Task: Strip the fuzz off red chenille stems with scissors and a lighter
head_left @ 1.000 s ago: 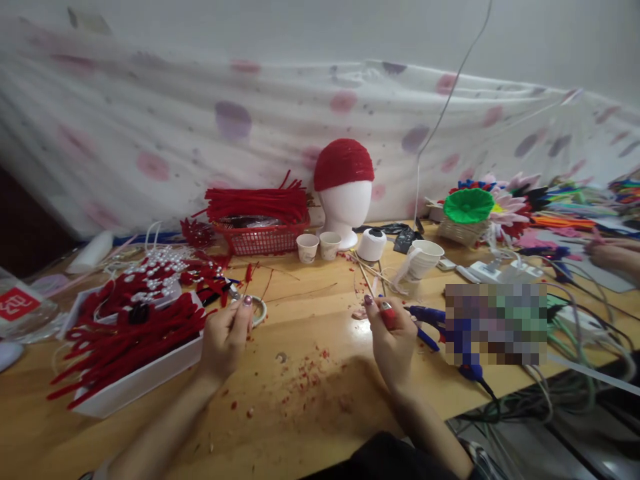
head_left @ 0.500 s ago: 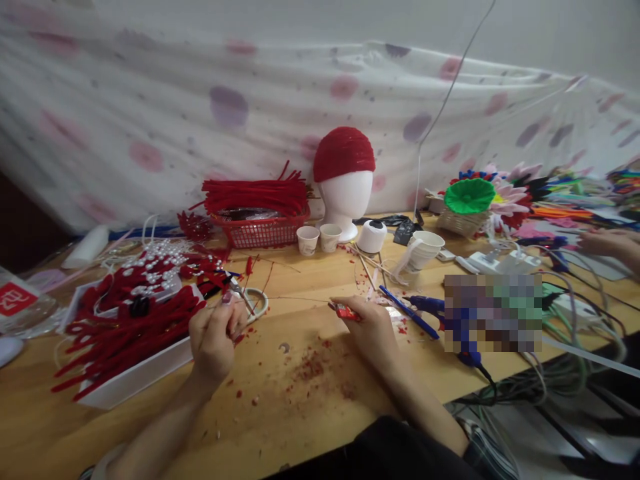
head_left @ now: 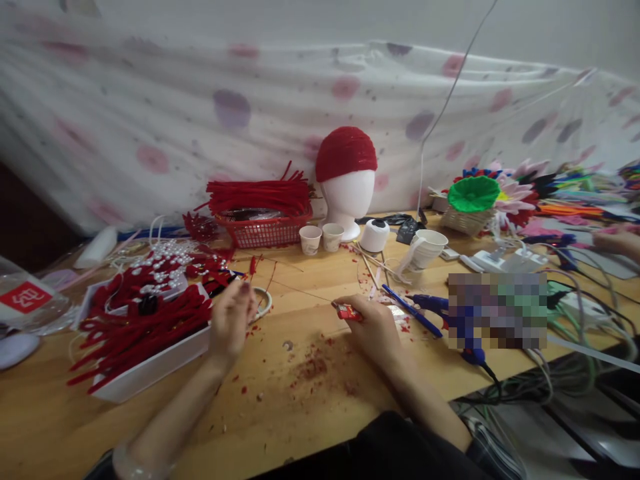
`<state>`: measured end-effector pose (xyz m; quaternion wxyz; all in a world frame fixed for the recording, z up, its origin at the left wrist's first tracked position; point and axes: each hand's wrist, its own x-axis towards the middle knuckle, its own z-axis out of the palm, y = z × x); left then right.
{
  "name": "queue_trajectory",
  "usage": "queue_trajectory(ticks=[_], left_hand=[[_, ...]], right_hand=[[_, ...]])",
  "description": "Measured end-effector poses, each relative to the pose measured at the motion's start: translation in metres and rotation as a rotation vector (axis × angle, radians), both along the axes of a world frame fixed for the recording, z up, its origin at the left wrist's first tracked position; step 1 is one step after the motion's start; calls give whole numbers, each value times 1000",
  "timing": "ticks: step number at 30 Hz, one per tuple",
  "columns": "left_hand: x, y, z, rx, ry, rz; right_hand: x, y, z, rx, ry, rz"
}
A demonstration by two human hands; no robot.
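My right hand (head_left: 370, 327) is closed around a small red lighter-like object (head_left: 349, 312) above the middle of the wooden table. From its tip a thin dark wire (head_left: 295, 291) runs left toward my other hand. My left hand (head_left: 233, 317) is raised with its fingers pressed together, close to the scissors (head_left: 263, 304), whose pale handle shows just behind it. Whatever lies between the left fingers is too small and blurred to make out. Red scraps (head_left: 313, 365) are scattered on the wood between the two hands.
At the left, a white box (head_left: 150, 363) holds red fuzzy stems. Behind stand a red basket (head_left: 270, 232), a white foam head (head_left: 347, 197) with a red cap, and paper cups (head_left: 311, 240). Blue glue guns (head_left: 470, 333) and cables lie right; another person's hand (head_left: 620, 241) shows.
My left hand has shifted slightly right and upward and has turned, covering more of the scissors. My right hand keeps its hold, nearly in place. The view has shifted a little.
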<state>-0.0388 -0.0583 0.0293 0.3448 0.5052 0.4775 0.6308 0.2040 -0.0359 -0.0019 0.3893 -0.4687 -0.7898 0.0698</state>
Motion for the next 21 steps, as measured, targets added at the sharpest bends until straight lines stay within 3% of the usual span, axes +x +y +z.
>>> queue_trajectory(ticks=[4,7,12,16,18,21], left_hand=[[24,-5,-17,-316,261,-396],[41,-9,-22,-369,238,-500],[45,-8,-21,-364,112,-397],[39,-8,-19,-304,33,-296],[38,-11,-16,-234,27,-216],[37,-16,-12,-173,-26,-100]], right_hand=[[-7,-2,2,104,-68,44],[-16,-5,4,134,-109,121],[-22,-15,9,54,-78,218],[-20,-22,14,-67,276,31],[-20,-21,16,-241,566,-29],[-25,-16,17,-727,947,56]])
